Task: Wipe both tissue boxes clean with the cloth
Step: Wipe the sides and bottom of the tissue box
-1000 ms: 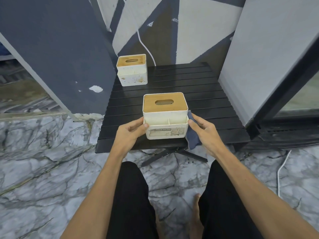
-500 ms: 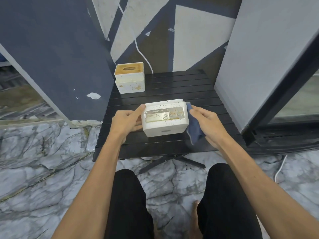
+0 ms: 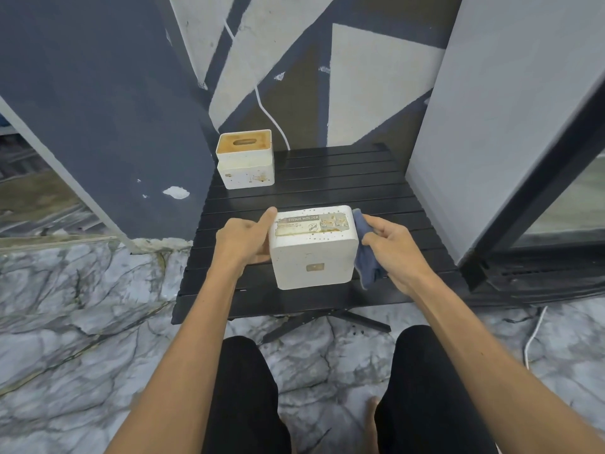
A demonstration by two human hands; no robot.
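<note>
While the left hand grips the tipped near tissue holder, the right hand pinches the blue cloth against its side; wiping its speckled faces likely comes next.

- Near tissue box: white, brown speckles, stained grey label.
- Far tissue box: white, tan top, brown spots.
- Cloth: blue.
- Table: black, slatted.
- Floor: grey-white marble veining.
- Wall: navy, white, olive angular shapes.

The near tissue box bears a label reading "TISSUE HOLDER".
</note>
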